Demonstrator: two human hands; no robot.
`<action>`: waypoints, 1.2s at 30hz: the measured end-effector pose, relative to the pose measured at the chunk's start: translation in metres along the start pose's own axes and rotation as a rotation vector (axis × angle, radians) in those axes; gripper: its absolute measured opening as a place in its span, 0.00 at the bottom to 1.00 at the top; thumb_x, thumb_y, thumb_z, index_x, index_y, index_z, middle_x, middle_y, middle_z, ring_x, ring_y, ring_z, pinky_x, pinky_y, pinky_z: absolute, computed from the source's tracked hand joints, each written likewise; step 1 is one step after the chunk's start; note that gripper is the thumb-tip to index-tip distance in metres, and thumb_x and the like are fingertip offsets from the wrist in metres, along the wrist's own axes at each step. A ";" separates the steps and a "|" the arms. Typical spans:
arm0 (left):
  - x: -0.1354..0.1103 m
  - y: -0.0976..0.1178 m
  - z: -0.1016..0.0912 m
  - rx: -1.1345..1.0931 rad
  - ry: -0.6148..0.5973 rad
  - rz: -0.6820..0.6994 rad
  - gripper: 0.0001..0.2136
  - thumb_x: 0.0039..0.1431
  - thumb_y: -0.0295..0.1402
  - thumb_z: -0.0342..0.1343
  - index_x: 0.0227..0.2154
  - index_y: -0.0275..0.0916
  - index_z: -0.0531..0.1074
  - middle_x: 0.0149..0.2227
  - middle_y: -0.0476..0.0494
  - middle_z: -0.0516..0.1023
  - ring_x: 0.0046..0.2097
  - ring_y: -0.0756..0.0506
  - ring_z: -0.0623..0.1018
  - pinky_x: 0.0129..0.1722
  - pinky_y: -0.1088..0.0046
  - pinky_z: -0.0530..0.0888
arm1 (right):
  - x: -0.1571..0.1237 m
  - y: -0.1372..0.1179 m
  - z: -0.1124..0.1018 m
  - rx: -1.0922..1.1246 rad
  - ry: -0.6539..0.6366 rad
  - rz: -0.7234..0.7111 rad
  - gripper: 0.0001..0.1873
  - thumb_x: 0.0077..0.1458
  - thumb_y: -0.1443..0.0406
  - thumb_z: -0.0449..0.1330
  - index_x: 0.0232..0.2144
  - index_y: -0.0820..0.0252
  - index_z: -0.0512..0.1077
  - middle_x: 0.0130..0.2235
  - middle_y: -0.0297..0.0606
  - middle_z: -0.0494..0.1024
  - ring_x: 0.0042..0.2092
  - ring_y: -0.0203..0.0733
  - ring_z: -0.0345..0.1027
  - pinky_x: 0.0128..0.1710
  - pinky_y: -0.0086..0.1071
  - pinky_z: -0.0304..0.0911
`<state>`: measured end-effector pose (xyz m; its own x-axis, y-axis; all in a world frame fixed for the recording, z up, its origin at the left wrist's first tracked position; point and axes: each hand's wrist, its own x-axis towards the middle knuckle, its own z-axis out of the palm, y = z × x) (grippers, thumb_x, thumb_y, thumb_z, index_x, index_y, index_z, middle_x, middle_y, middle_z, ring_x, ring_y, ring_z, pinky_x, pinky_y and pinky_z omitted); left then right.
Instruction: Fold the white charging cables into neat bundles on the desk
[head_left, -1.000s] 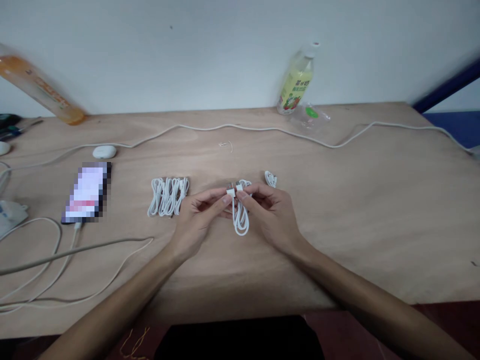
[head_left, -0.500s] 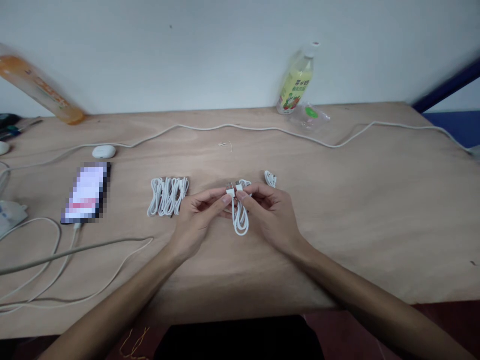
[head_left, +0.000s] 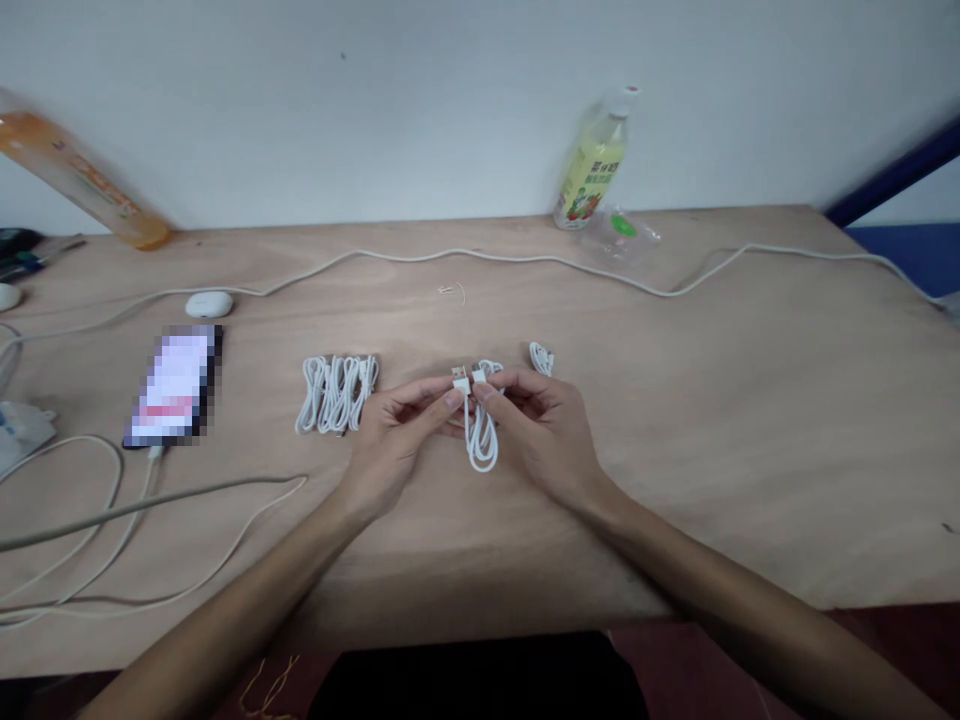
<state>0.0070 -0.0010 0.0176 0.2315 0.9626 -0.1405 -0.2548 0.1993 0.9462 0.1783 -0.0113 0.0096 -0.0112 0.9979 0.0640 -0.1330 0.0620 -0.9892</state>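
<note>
Between my hands, just above the wooden table [head_left: 697, 440], is a coiled white USB cable [head_left: 482, 455]. My left hand [head_left: 394, 435] pinches one plug of it between thumb and fingers; this plug has a flat metal USB end pointing away from me. My right hand [head_left: 544, 430] pinches the other white plug close beside it, and the loop of cable hangs down between my thumbs. Left of my left hand lies a row of several coiled white cables [head_left: 330, 393]. Another small white coil [head_left: 541, 358] lies behind my right hand, partly hidden by it.
A phone [head_left: 174, 385] with a charging lead and an oval white case [head_left: 209, 304] lie at left. An orange bottle [head_left: 90, 185] and a yellow-green bottle [head_left: 596, 165] lean against the wall. A long white cord [head_left: 517, 258] crosses the back; clear plastic [head_left: 619, 232] lies near it.
Both hands stay almost in place with the cable. The metal USB end in my left fingers shows a little more plainly now, as if turned slightly.
</note>
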 end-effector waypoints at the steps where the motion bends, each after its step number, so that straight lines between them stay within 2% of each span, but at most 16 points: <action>1: 0.000 0.000 0.000 -0.004 -0.002 0.000 0.14 0.57 0.43 0.78 0.43 0.44 0.91 0.42 0.41 0.92 0.37 0.43 0.89 0.46 0.62 0.88 | 0.000 0.000 0.000 0.005 0.000 -0.003 0.10 0.61 0.56 0.72 0.31 0.53 0.83 0.31 0.33 0.85 0.33 0.40 0.79 0.33 0.34 0.76; 10: -0.001 0.000 0.000 0.002 0.002 0.006 0.15 0.56 0.45 0.78 0.43 0.43 0.91 0.43 0.40 0.92 0.37 0.41 0.89 0.44 0.60 0.88 | 0.000 -0.002 0.001 0.027 0.010 -0.014 0.07 0.60 0.59 0.72 0.31 0.53 0.83 0.30 0.32 0.85 0.32 0.40 0.78 0.33 0.33 0.76; 24: -0.001 0.000 0.000 0.009 0.000 0.003 0.15 0.57 0.45 0.77 0.44 0.44 0.91 0.43 0.39 0.92 0.38 0.41 0.89 0.45 0.60 0.88 | 0.000 -0.001 0.000 -0.014 -0.003 -0.001 0.11 0.62 0.55 0.71 0.31 0.53 0.84 0.31 0.34 0.85 0.33 0.41 0.78 0.33 0.35 0.77; 36: -0.001 -0.001 0.000 0.005 -0.007 0.012 0.14 0.57 0.45 0.77 0.44 0.45 0.91 0.44 0.40 0.92 0.39 0.41 0.89 0.46 0.61 0.88 | -0.001 -0.001 0.001 -0.013 0.006 -0.006 0.09 0.61 0.56 0.72 0.31 0.53 0.84 0.32 0.33 0.85 0.33 0.40 0.78 0.33 0.34 0.76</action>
<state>0.0068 -0.0021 0.0171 0.2352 0.9636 -0.1274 -0.2529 0.1872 0.9492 0.1780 -0.0120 0.0111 -0.0041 0.9976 0.0687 -0.1207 0.0677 -0.9904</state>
